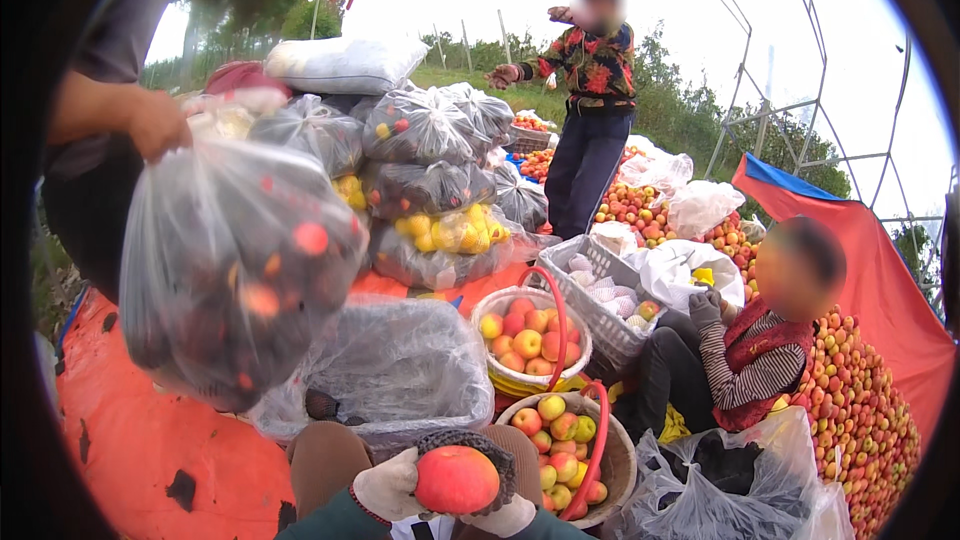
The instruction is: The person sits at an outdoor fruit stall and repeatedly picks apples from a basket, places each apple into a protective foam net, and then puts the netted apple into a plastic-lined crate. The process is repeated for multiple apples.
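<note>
A large red apple (457, 480) is held low in front of my knees. My left hand (388, 486), in a whitish glove, closes on its left side. On the right, my right hand (504, 517) wraps round it from below, its glove pale near the wrist. Dark textured material (484, 444) curves behind the apple; I cannot tell whether it is glove or netting. Just ahead stands a plastic-lined crate (400, 365) with a dark object (322, 405) inside. To my right are a basket of apples (622, 465) with a red handle and, behind it, another apple basket (583, 360).
At left, a person's hand (160, 126) holds a full clear bag (240, 270) beside the crate. Stacked bags (425, 125) rise behind. A standing person (597, 90) is farther back; a seated person (760, 360) is right, beside an apple heap (865, 420). Red sheeting (170, 420) covers the ground.
</note>
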A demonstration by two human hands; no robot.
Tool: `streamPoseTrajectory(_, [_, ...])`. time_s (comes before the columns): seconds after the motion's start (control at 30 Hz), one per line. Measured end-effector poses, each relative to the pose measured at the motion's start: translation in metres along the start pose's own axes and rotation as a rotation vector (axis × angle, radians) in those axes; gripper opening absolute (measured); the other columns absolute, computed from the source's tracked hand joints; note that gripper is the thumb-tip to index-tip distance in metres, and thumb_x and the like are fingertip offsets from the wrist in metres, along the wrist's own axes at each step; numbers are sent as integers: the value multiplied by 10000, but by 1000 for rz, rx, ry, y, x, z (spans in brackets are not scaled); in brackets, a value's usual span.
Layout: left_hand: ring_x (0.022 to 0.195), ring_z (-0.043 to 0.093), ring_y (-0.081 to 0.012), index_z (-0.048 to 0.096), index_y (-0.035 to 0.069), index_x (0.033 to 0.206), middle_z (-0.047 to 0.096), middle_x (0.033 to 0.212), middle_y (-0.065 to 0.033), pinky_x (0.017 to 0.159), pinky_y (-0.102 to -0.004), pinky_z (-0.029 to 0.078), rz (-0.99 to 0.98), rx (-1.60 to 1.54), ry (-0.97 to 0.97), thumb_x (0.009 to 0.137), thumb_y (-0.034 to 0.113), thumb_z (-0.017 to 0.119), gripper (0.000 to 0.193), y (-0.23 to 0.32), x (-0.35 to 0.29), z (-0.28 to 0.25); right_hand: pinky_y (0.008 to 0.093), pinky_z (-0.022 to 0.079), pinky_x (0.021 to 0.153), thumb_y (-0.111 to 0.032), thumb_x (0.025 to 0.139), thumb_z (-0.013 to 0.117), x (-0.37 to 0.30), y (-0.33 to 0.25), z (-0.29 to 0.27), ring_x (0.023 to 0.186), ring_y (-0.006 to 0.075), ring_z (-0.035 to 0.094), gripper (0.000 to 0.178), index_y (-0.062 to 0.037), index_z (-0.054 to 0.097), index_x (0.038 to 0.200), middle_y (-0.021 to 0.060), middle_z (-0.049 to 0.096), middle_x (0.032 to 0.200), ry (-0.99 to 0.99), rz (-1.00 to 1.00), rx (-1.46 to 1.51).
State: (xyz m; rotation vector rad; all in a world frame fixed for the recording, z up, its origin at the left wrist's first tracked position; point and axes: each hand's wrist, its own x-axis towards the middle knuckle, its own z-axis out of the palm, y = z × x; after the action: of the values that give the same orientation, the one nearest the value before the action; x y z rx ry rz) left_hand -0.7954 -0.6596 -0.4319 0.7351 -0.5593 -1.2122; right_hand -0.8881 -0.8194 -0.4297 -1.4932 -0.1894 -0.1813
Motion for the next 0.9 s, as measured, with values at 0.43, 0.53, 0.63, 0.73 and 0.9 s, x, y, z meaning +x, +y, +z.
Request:
streamPoseTrajectory(0.43, [1047,513,-163,399,-8,1279,523,1157,-86,914,-298,423,-26,286,434,711,29,640,618,12,-27,20,238,462,618,-52,792,619,-19,-3,-11,676,95,549,121,4,563,883,32,583,786,387,-29,19])
streamPoseTrajectory(0.53, [1001,513,-134,403,17,1287,530,1118,-66,880,-272,430,242,471,566,712,15,642,623,9,-22,13,274,470,574,-55,721,677,-4,-22,3,609,198,580,154,-35,593,849,94,586,757,157,-294,-586])
streamPoseTrajectory(0.63, [1029,514,-112,415,33,1291,546,1138,-64,898,-278,431,481,580,613,708,12,660,632,7,-7,1,332,473,568,-85,727,693,5,-28,18,635,266,589,138,-74,596,826,103,585,748,-106,-412,-845])
streamPoseTrajectory(0.73, [1071,511,-116,414,25,1296,545,1163,-72,923,-270,420,535,579,586,756,22,623,579,8,-5,-8,295,474,615,-13,739,651,10,-33,7,664,216,599,80,-7,596,797,111,600,744,16,-336,-647])
streamPoseTrajectory(0.9, [1080,520,-133,372,3,1318,531,1183,-86,933,-273,423,469,275,466,835,67,556,521,8,-11,-10,236,453,724,-15,781,625,28,-14,-14,811,87,538,241,36,560,1007,51,587,887,240,-95,-438])
